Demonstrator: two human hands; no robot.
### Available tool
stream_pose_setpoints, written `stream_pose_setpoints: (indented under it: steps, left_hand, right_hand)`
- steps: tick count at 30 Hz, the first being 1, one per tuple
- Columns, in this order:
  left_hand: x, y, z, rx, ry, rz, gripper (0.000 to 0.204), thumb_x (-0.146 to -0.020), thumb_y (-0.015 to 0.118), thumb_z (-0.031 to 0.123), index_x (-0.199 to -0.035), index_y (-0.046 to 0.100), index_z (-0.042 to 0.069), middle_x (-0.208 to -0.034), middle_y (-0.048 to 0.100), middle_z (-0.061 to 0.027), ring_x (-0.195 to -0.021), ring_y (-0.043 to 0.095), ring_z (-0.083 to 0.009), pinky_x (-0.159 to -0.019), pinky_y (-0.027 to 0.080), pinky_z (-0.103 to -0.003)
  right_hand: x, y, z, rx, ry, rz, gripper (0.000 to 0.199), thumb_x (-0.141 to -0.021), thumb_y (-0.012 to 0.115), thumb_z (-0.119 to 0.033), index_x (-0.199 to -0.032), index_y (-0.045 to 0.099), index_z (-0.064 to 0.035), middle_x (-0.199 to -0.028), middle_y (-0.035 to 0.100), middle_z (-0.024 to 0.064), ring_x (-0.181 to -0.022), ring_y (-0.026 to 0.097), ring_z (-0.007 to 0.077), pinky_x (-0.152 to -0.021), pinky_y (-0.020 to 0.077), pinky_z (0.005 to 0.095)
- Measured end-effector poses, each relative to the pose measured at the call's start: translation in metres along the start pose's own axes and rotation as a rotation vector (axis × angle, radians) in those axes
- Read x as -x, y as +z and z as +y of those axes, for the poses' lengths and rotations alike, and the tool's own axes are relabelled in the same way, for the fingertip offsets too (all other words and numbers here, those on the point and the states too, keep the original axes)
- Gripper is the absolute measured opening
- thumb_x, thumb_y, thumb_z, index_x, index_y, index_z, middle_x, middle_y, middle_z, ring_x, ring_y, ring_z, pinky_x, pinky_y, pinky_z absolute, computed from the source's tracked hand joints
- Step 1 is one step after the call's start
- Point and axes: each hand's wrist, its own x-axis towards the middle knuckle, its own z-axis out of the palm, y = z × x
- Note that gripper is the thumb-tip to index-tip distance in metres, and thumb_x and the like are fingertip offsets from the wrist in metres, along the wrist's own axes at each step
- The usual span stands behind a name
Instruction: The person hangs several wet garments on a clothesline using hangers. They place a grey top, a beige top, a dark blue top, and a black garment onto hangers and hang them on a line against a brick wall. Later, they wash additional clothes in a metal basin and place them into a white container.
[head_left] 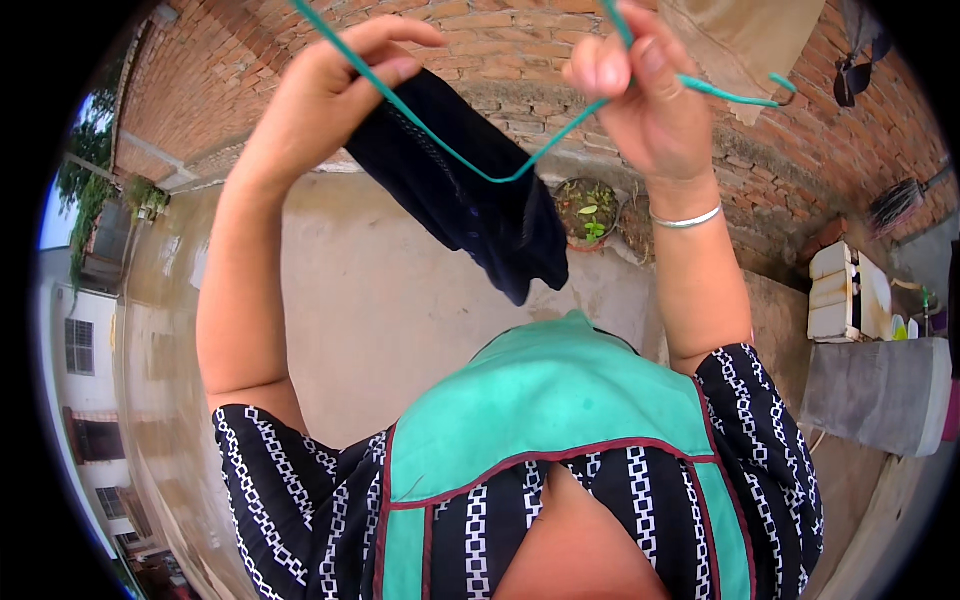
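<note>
Both my arms are raised in front of the brick wall. A dark navy cloth, seemingly a garment (470, 190), hangs down at a slant from my left hand (345, 85). Its upper edge lies under the thumb, and the fingers behind it are partly hidden. A thin green cord (462, 160) crosses that hand, dips in a V in front of the cloth and rises to my right hand (650, 95). There the thumb and fingers are closed on it. One length of cord runs up out of view, while a short curled end sticks out to the right.
Potted plant (590, 212) at the brick wall's (520, 40) foot. To the right stand a white box-like item (850, 290), a grey basin (880, 390) and a brush or broom head (897, 205). A tan cloth (740, 40) and a dark item (860, 75) hang on the wall.
</note>
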Motion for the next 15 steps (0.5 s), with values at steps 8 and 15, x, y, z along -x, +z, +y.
stream_pose_setpoints:
  steps: [8, 15]
  left_hand:
    - [0.017, -0.024, -0.034, -0.019, -0.093, 0.138, 0.020, -0.089, 0.055, 0.007, -0.107, 0.062, 0.010, -0.080, 0.060, 0.0007, -0.078, 0.055, -0.0058, -0.071, 0.045, -0.020]
    - [0.022, 0.009, -0.050, -0.190, 0.069, 0.226, 0.014, -0.089, 0.056, 0.013, -0.102, 0.059, 0.009, -0.084, 0.065, -0.0092, -0.076, 0.062, -0.0196, -0.071, 0.048, -0.026]
  right_hand:
    - [0.037, -0.019, -0.042, 0.617, 0.648, 0.114, 0.026, -0.090, 0.055, -0.018, -0.109, 0.064, -0.0020, -0.065, 0.056, 0.0000, -0.057, 0.045, 0.0036, -0.048, 0.0323, 0.0177]
    - [0.024, 0.010, -0.071, 0.871, 0.821, 0.080, 0.025, -0.088, 0.057, -0.020, -0.105, 0.067, -0.0046, -0.060, 0.054, -0.0020, -0.048, 0.038, 0.0023, -0.042, 0.0289, 0.0178]
